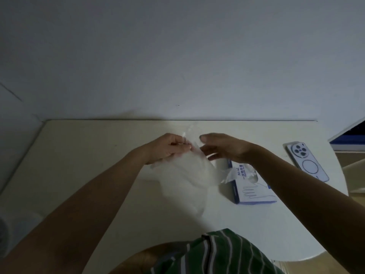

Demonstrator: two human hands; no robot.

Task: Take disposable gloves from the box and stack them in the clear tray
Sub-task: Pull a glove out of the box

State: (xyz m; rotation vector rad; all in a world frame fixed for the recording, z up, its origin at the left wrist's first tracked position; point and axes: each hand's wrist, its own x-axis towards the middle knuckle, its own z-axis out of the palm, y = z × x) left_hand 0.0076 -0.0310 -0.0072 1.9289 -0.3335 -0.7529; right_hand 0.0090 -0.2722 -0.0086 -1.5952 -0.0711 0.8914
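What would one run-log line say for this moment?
left hand pinches glove | right hand beside glove, grip unclear | glove held above table | another glove pokes from box | tray not made out

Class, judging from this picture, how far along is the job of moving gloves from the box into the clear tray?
Done: one clear glove is out of the box. In hand: the left hand pinches its top edge above the table; the right hand is beside it, grip unclear. Left: stacking it. No tray can be made out, and another glove pokes from the box.
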